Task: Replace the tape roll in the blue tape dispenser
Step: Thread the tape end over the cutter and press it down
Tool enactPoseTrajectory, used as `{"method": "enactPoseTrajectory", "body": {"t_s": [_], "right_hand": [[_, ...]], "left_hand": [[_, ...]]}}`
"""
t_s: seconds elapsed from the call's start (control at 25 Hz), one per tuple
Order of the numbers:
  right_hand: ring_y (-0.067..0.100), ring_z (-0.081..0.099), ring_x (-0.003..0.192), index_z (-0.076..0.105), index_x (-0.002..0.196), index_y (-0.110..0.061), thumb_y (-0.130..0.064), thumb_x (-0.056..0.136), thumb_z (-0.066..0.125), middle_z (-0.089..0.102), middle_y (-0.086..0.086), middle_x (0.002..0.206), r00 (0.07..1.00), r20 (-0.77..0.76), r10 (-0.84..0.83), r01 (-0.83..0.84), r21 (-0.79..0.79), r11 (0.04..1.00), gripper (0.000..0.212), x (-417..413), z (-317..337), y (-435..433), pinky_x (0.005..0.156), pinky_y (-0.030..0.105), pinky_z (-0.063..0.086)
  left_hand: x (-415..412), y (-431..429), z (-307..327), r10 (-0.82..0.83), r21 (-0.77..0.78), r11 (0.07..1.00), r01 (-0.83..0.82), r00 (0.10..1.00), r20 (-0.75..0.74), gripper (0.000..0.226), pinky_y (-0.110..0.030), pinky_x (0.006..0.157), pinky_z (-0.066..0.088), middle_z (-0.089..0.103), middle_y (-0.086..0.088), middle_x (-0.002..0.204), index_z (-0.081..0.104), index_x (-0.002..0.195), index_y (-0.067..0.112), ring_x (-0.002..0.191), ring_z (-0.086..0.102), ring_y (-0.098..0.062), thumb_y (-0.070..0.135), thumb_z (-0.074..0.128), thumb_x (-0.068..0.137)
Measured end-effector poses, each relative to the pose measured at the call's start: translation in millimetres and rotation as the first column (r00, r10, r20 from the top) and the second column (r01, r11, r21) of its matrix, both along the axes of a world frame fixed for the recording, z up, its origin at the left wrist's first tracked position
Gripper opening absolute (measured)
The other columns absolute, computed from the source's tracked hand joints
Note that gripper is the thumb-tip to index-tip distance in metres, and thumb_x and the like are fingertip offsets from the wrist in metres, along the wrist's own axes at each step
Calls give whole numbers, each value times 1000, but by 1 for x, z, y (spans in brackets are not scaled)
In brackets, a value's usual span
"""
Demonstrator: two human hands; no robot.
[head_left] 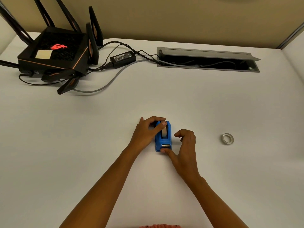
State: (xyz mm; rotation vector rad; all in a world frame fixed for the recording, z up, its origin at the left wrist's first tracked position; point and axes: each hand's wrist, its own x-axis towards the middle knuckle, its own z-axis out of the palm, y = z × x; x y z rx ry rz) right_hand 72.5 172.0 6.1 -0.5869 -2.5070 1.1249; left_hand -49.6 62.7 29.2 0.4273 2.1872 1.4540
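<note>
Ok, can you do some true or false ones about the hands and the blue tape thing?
1. The blue tape dispenser stands on the white table. True.
2. The left hand lies flat on the table, away from the dispenser. False: its fingers curl round the dispenser's far end.
3. A loose tape ring lies on the table to the right of the dispenser. True.
4. The right hand holds the tape ring. False: the ring lies apart, untouched, and the right thumb touches the dispenser's near end.
5. The black router has a green glowing logo. False: it glows red.
</note>
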Motion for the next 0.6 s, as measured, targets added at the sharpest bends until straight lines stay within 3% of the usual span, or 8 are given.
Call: {"method": "enactPoseTrajectory", "body": {"t_s": [0.12, 0.28, 0.48, 0.6], "right_hand": [[-1, 36, 97, 45, 111, -13, -26, 68, 81, 37, -10, 108, 999, 28, 26, -26, -5, 1000, 58, -1, -1, 1, 81, 3, 33], [6, 40, 100, 45, 115, -13, -26, 64, 83, 38, -8, 111, 997, 68, 27, -24, -42, 999, 64, 4, -4, 4, 81, 6, 32], [6, 42, 102, 41, 123, -17, -30, 63, 84, 36, -11, 115, 996, 61, 60, -57, -56, 997, 74, 5, 0, 7, 89, 21, 40], [-9, 44, 97, 33, 130, -24, -26, 62, 85, 37, -17, 116, 992, 32, 121, -115, -151, 982, 86, 0, 3, 6, 82, 5, 41]], "left_hand": [[0, 0, 0, -1, -13, 1000, 0, 1000, -9, 26, -41, 116, 20, 64, 11, 107, 62, 107, 30, 102, 55, -7, 42, 55, 86], [2, 1, 2, 5, -10, 1000, -5, 1000, 0, 24, -26, 107, 13, 62, 14, 103, 61, 105, 32, 104, 56, -8, 43, 54, 86], [2, 3, 2, 12, -22, 1000, -12, 1000, 21, 23, -22, 102, 20, 62, 15, 102, 62, 104, 33, 103, 55, -7, 44, 56, 84], [3, 2, 2, -2, -10, 1000, 2, 1000, 30, 28, -28, 110, 13, 60, 18, 103, 59, 108, 35, 95, 54, 3, 49, 50, 85]]}}
